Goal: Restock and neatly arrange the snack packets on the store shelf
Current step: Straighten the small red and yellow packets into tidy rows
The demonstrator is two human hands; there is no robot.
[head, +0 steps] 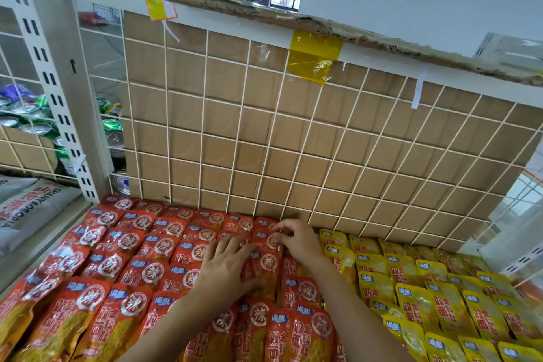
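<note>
Rows of red snack packets (123, 267) lie overlapping across the left and middle of the shelf. Yellow packets (417, 288) fill the right side in the same overlapping rows. My left hand (226, 264) rests flat with spread fingers on the red packets near the middle. Just right of it and farther back, my right hand (296, 239) has its fingers curled on the top edge of a red packet (266, 256) in the rightmost red column, close to the yellow rows.
A white wire grid backed with brown cardboard (293, 141) closes the back of the shelf. A white slotted upright (58, 103) stands at the left. Drink cans (26, 117) sit beyond it. A grey sack (32, 206) lies at lower left.
</note>
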